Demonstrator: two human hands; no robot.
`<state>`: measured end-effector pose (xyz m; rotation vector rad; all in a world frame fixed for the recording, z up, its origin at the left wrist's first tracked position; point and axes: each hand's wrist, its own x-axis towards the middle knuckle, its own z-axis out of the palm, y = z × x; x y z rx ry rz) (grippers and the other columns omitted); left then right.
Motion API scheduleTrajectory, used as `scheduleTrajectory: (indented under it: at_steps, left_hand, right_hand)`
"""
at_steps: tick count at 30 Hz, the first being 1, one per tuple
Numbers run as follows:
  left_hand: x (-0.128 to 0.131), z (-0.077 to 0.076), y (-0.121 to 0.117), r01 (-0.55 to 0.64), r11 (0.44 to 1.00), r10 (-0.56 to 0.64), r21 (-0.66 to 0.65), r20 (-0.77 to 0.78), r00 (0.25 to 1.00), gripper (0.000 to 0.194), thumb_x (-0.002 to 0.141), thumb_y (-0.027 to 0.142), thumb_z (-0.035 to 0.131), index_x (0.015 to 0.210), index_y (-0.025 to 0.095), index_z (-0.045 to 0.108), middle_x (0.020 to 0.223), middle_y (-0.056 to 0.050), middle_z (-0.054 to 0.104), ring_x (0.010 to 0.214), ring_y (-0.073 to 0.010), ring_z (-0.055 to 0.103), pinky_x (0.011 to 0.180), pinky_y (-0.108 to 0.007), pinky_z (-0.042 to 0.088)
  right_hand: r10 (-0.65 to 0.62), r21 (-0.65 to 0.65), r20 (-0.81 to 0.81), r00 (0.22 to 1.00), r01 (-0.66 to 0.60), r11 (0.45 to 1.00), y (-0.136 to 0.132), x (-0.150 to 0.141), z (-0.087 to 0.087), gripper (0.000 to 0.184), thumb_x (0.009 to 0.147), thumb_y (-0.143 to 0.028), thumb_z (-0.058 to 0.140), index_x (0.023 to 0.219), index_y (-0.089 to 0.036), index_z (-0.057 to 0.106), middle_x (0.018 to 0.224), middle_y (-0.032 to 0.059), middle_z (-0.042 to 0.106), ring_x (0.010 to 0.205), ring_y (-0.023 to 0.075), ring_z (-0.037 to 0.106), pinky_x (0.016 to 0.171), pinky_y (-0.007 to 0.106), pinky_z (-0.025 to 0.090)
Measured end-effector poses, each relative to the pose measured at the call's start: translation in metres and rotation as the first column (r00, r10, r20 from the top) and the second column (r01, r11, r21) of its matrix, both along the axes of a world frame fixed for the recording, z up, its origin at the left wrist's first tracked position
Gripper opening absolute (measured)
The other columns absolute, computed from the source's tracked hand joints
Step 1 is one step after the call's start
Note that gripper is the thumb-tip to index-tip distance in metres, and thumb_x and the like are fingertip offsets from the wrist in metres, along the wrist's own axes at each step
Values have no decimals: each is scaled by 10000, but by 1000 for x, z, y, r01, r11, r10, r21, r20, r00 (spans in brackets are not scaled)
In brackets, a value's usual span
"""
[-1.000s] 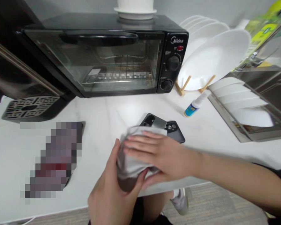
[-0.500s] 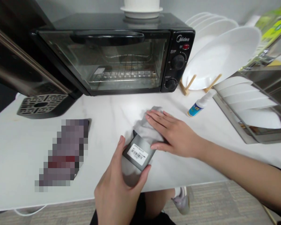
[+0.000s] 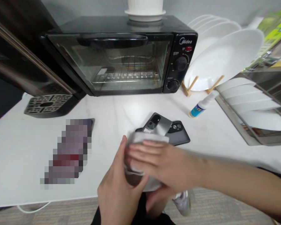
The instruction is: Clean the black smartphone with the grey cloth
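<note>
A silver-grey smartphone [image 3: 164,122] lies back up on the counter, its dark oval camera block at the far end. My left hand [image 3: 117,187] grips its near end between thumb and fingers. A pale grey cloth [image 3: 152,137] covers the phone's near half, pressed down under my right hand [image 3: 168,164]. That hand is smeared by motion, its fingers lying across the cloth. Beneath the phone, sticking out to the right, is a dark phone or phone case [image 3: 181,133] with round camera rings. The phone's label is mostly hidden.
A pixelated flat item [image 3: 69,150] lies on the left of the white counter [image 3: 103,125]. Behind stand a black toaster oven [image 3: 131,90] and a drip tray [image 3: 46,104]. To the right are a small spray bottle [image 3: 199,109], racked white plates [image 3: 224,59] and stacked white bowls [image 3: 250,97].
My right hand has slid the cloth toward me, from the phone's far end to its near end. The camera block and the dark thing beneath now show; the label is mostly covered.
</note>
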<state>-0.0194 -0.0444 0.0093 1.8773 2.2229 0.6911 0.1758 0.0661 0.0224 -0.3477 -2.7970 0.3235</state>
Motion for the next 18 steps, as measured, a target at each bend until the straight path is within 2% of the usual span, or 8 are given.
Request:
scheduleTrajectory:
  at_steps: [2,5,7,11,12,14,16,18]
  left_hand:
    - [0,-1,0,-4,1000,4,0,-6,1000,990,823,434,795,1648,356,252,1480,-62,656,1048,-323,789,723,-373,657]
    - [0,-3,1,2,999,-1,47,-15,1000,965,849,517,763,1648,330,254,1524,-83,616,1161,-348,750,776,-410,662]
    - [0,-3,1,5,998,-3,59,-27,1000,948,853,534,751,1643,327,269,1533,-82,607,1187,-354,737,785,-421,664]
    - [-2,-3,1,9,1000,-8,21,-19,1000,997,807,437,788,1644,356,251,1512,-52,627,1106,-335,771,708,-384,666]
    - [-2,-2,1,13,1000,-13,16,-4,1000,1009,806,419,790,1646,362,233,1505,-40,634,1107,-327,772,718,-380,667]
    - [0,-1,1,12,1000,-13,27,22,1000,1003,832,434,781,1650,363,205,1491,-24,647,1139,-317,760,783,-391,668]
    - [2,1,2,-5,999,4,41,31,1000,975,859,469,763,1649,355,203,1483,-23,655,1153,-323,753,808,-408,664]
    - [4,2,2,-23,999,22,30,28,999,970,860,481,765,1646,348,213,1481,-32,656,1136,-335,758,794,-415,661]
  right_hand:
    - [84,-18,-6,996,-84,996,-2,-2,0,848,1009,-724,426,1547,-69,457,1673,153,416,1594,220,335,1345,382,227]
    - [-205,-10,-5,979,205,979,5,4,-1,831,1028,-676,436,1599,-75,384,1686,187,373,1604,269,310,1327,481,275]
    - [-292,7,1,956,292,956,6,6,-1,906,1003,-719,442,1609,-51,357,1700,226,319,1611,321,280,1323,527,270]
    - [60,7,19,998,-60,998,-2,0,-1,832,1029,-695,427,1576,-69,415,1711,152,335,1616,246,278,1355,393,187]
    - [86,0,15,996,-86,996,-1,0,-1,780,1046,-668,416,1575,-94,423,1705,123,359,1610,217,294,1354,369,188]
    - [-47,-6,-3,999,47,999,6,3,-3,754,1055,-658,397,1584,-121,419,1686,111,401,1595,211,331,1346,392,233]
    - [-286,0,-13,958,286,958,14,8,-4,810,1040,-679,401,1598,-93,390,1674,167,402,1585,266,354,1321,474,302]
    - [-380,19,-24,925,380,925,16,10,-4,906,1006,-720,433,1601,-41,367,1668,234,378,1588,327,336,1304,542,318]
